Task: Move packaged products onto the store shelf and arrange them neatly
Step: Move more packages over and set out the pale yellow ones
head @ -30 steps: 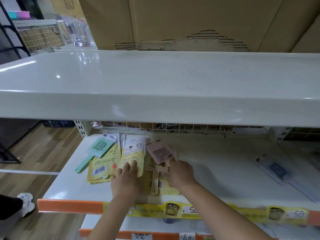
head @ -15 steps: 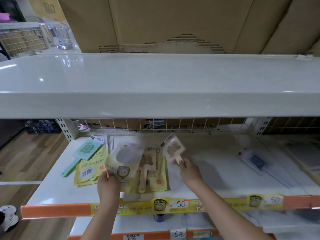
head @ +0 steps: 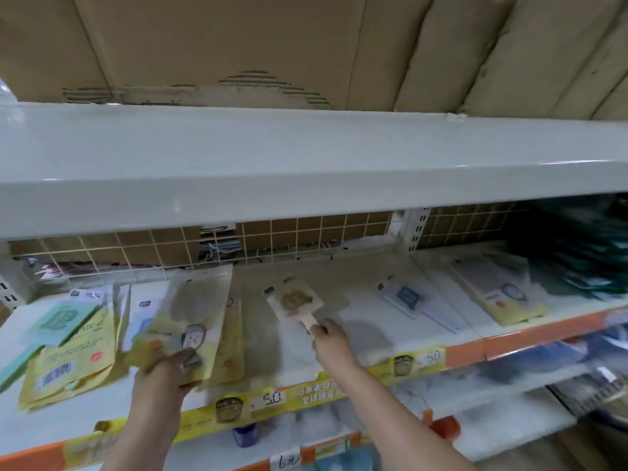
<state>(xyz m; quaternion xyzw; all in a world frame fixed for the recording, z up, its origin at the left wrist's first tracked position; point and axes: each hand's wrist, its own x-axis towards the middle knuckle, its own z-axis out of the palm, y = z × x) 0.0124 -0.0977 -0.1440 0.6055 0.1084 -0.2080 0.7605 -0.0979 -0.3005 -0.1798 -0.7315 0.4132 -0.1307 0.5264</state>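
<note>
Fingers of your left hand (head: pixel 170 367) pinch a yellow packet (head: pixel 190 321) by its lower edge; your right hand (head: pixel 328 336) grips a brush (head: pixel 295 302) handle above the shelf (head: pixel 373 334). Such end grips risk either item tipping and disturbing adjacent packets.

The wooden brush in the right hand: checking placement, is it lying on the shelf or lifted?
Lifted, it seems. The right hand pinches the handle of the wooden brush, whose head tilts up above the shelf.
</note>
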